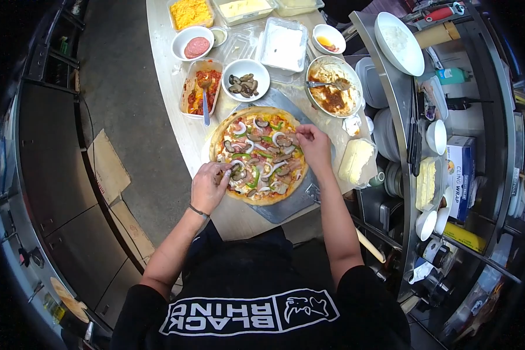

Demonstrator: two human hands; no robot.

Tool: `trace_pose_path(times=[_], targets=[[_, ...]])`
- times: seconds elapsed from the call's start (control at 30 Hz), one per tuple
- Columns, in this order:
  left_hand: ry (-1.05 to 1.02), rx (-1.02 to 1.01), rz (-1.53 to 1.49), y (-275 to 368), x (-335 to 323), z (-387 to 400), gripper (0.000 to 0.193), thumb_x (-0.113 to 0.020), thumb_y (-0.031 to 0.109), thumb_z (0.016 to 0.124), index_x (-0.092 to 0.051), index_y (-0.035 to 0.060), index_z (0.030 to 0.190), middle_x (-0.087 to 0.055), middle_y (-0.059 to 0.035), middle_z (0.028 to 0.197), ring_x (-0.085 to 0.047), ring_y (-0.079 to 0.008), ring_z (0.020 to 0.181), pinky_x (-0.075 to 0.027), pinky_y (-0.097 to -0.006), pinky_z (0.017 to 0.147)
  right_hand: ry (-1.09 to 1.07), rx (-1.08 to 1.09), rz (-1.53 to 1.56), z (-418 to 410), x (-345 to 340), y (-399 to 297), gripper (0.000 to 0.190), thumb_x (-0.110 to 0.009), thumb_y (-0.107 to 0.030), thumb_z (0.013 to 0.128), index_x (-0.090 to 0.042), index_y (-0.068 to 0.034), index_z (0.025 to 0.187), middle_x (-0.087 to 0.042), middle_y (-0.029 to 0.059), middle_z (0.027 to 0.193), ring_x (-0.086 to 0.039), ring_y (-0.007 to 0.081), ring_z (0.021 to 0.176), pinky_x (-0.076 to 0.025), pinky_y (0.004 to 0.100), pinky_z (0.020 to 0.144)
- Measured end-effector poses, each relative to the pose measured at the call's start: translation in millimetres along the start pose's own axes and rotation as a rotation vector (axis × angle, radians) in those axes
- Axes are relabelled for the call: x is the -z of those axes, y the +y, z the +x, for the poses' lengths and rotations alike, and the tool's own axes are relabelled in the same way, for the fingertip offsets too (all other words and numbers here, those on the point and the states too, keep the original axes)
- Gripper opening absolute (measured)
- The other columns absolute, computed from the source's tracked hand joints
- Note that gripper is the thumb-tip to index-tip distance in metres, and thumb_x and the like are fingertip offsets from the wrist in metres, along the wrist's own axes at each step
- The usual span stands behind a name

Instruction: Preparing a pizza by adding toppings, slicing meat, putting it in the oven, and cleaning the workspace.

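Observation:
A pizza point(262, 155) with sliced mushrooms, onion rings and green pepper strips lies on a metal pizza peel point(271, 213). Over its left edge is my left hand point(208, 186), fingertips by the mushroom slices. Something dark shows between thumb and fingers, but whether it is held is unclear. My right hand point(316, 144) reaches the upper right crust with its fingertips drawn together; anything between them is hidden. Beyond the pizza, a white bowl point(262, 70) contains more mushroom slices. To its left stands a plastic tub point(183, 98) of red sauce with a spoon point(205, 100) in it.
A sauce-smeared bowl point(357, 92) with a spoon and a tub of pale shreds point(358, 162) stand on the right. Farther back are a bowl of sliced sausage point(197, 47), a tub of orange grated cheese point(190, 13) and a white-filled container point(283, 46). A steel shelf point(391, 96) borders the table's right side.

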State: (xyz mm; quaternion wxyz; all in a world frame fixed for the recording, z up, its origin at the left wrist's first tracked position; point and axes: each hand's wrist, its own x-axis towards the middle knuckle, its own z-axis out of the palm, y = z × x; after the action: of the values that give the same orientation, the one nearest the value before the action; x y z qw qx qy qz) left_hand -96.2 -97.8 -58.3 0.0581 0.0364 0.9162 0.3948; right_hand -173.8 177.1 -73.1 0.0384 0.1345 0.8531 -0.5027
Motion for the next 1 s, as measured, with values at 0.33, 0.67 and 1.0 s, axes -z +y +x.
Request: trace_pose_path(times=[0.33, 0.67, 1.0], targets=[[0.039, 0.022, -0.058, 4.1, 11.2, -2.2, 0.013, -0.063, 0.010, 0.080, -0.067, 0.0047, 0.092, -0.064, -0.0132, 0.088, -0.059, -0.0301, 0.085, -0.048, -0.0392, 0.077, 0.080, 0.187, -0.281, 27.2, -28.6, 3.8, 0.010, -0.068, -0.008, 0.077, -0.066, -0.001, 0.085, -0.068, 0.0123, 0.078, -0.066, 0.0248, 0.072, -0.051, 0.0335, 0.067], [0.168, 0.021, -0.040, -21.7, 20.2, -28.5, 0.013, -0.065, 0.009, 0.079, -0.066, 0.0011, 0.090, -0.063, -0.0123, 0.081, -0.058, -0.0260, 0.073, -0.048, -0.0358, 0.069, -0.170, 0.547, -0.388, 93.3, -51.7, -117.3, 0.015, -0.060, -0.013, 0.082, -0.067, -0.003, 0.091, -0.068, 0.0152, 0.088, -0.065, 0.0306, 0.083, -0.051, 0.0394, 0.074], [0.178, 0.211, -0.137, -24.2, 35.1, -52.9, 0.013, -0.062, 0.007, 0.079, -0.066, 0.0017, 0.090, -0.065, -0.0128, 0.086, -0.061, -0.0279, 0.081, -0.048, -0.0355, 0.073, -0.448, 0.511, -0.889, 154.3, -132.2, -100.0, 0.020, -0.051, -0.007, 0.082, -0.068, -0.003, 0.090, -0.065, 0.0233, 0.090, -0.064, 0.0367, 0.086, -0.052, 0.0445, 0.080]])
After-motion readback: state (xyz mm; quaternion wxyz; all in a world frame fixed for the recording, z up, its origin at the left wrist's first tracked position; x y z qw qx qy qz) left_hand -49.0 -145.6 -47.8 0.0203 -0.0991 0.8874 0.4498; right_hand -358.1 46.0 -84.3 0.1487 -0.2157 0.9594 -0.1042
